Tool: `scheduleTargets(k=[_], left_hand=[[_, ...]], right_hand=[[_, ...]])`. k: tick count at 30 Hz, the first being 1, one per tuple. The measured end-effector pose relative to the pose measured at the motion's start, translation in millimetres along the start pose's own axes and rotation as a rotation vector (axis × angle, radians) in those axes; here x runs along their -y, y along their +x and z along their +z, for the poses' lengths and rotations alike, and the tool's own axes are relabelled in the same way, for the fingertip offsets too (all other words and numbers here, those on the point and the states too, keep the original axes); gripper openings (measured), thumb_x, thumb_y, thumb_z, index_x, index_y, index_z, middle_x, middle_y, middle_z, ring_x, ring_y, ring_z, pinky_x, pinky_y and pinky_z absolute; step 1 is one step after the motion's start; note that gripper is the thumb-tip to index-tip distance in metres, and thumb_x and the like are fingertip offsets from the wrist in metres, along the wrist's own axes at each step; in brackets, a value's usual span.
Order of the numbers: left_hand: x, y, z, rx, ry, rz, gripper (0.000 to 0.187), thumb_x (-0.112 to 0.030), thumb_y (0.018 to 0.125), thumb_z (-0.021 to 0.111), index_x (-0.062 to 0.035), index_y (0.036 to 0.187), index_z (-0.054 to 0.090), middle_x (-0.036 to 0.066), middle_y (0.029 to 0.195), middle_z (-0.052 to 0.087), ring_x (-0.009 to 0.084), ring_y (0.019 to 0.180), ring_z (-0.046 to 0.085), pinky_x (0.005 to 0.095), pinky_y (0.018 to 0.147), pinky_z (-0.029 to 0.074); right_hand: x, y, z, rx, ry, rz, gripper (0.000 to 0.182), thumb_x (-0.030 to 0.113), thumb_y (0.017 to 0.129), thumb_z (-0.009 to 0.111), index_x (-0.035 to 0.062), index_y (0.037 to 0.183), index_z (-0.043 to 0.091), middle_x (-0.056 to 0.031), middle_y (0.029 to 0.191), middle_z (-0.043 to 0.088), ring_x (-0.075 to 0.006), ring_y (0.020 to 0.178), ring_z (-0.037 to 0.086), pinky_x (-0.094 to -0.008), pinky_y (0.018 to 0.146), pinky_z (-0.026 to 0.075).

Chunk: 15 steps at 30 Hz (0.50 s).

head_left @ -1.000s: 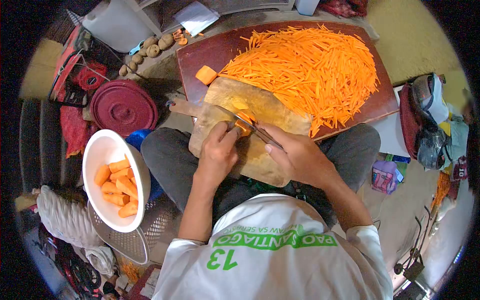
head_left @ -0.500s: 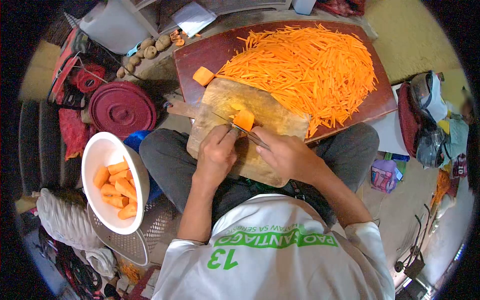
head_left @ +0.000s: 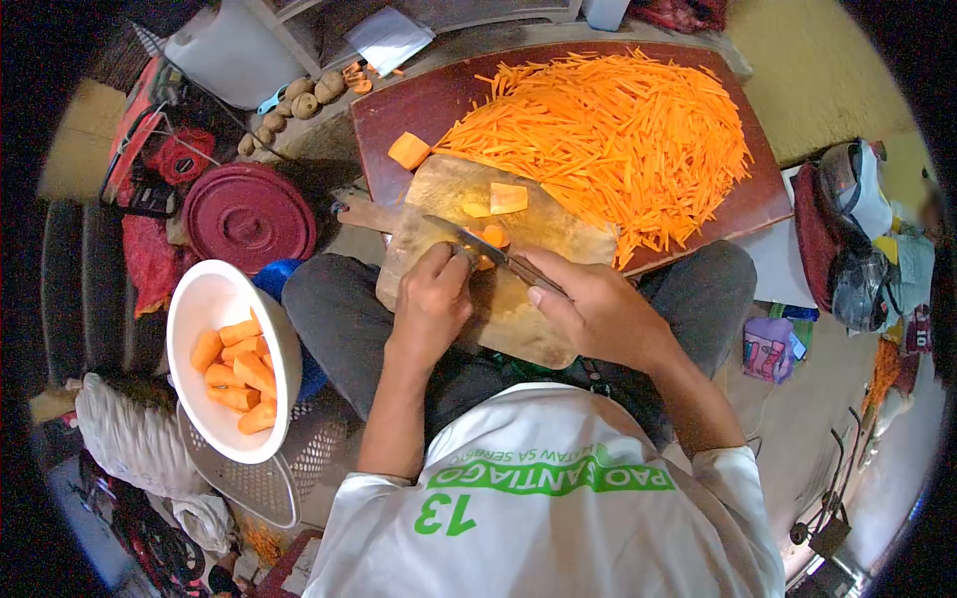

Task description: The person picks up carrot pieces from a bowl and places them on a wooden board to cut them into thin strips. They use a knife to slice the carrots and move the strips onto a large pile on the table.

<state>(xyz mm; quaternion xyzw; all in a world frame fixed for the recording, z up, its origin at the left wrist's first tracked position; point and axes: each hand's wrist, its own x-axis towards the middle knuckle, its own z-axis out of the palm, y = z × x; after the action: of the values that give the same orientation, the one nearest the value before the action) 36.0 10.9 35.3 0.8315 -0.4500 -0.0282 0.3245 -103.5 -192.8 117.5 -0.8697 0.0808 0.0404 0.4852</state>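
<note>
My right hand [head_left: 603, 304] grips a kitchen knife [head_left: 451, 228] by its dark handle, the blade pointing up and left over a wooden cutting board [head_left: 414, 219]. Under the blade sits a carrot piece [head_left: 493, 236], partly covered by the knife. My left hand [head_left: 434, 299] is curled closed beside the blade, close to the carrot; whatever its fingers hold is hidden. A squared carrot slab [head_left: 509, 197] lies higher on the board, beside a thin yellowish scrap [head_left: 476, 210]. The board rests across my lap and against the red table.
A heap of carrot strips [head_left: 608, 140] covers much of the red table [head_left: 389, 110], with a carrot chunk [head_left: 409, 150] at its left. Peeled carrots lie in a white bowl [head_left: 182, 329] to my left. Beyond it are a maroon lid [head_left: 249, 214] and several potatoes [head_left: 304, 105].
The carrot slab now lies apart, higher on the board. The knife has come down over a smaller carrot piece, and my right hand has shifted slightly right.
</note>
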Motion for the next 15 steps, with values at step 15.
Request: scheduleTargets(k=[15], left_hand=[[6,-2,4,-0.027,-0.009,0.029,0.046,0.008,0.071,0.073,-0.0006,0.116,0.073,0.023,0.117,0.071,0.0441,0.101,0.073,0.0475,0.089,0.061]], right_hand=[[-24,17,27,0.016,-0.225,-0.107,0.037,0.02,0.105,0.062,0.0024,0.137,0.058,-0.0307,0.096,0.071,-0.0519,0.089,0.069,-0.0595,0.075,0.055]])
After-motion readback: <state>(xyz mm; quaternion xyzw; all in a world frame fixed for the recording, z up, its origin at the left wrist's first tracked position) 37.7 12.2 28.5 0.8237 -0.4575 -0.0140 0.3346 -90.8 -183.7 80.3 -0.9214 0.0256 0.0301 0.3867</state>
